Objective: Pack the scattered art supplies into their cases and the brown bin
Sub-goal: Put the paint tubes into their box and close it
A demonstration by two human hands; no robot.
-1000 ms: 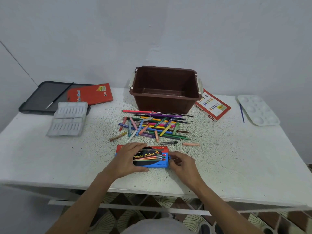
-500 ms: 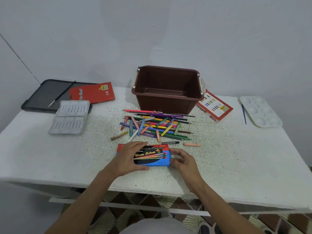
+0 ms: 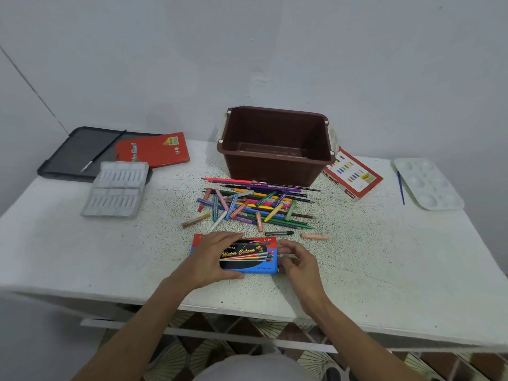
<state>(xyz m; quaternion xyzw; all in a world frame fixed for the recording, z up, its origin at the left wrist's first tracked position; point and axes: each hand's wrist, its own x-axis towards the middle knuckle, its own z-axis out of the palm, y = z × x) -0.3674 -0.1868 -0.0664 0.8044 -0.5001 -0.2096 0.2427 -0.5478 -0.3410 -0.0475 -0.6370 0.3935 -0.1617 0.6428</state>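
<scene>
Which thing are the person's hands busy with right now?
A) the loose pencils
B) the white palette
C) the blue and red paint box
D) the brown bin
C: the left hand grips the paint box over its left part and the right hand is at its right end; no hand is on the bin, palette or pencils.

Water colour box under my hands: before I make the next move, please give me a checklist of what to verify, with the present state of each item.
1. Left hand grips the water colour box: ok.
2. Right hand grasps the box's right end: cannot tell; its curled fingers are beside it.
3. Box end closed: cannot tell, hidden by the right hand.
4. Brown bin upright, open, with room inside: ok.
5. Crayons and pencils packed: not ok, they lie in a pile between box and bin.
</scene>
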